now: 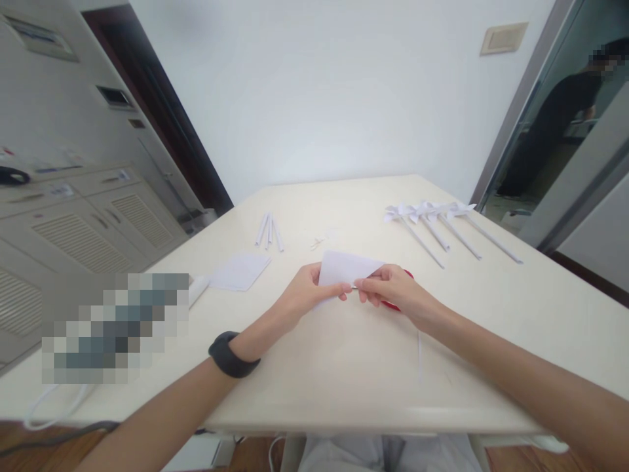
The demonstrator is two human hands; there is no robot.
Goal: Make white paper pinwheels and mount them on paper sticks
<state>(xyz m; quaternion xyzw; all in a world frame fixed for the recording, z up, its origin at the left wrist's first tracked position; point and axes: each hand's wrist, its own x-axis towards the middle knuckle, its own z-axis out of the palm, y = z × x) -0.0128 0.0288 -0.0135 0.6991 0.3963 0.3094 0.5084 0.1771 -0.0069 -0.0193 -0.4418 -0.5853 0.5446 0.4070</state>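
Observation:
A folded white sheet of paper (346,267) is held just above the cream table (344,367), near its middle. My left hand (307,293), with a black band on its wrist, pinches the paper's lower left edge. My right hand (393,292) grips red-handled scissors (399,288), mostly hidden under the fingers, with the blades at the paper's lower edge.
Several finished white paper pinwheels on sticks (442,226) lie at the back right. Three rolled paper sticks (269,231) and a stack of white paper squares (240,271) lie to the left. A thin paper strip (419,354) lies near my right forearm. A person stands beyond the doorway at the far right.

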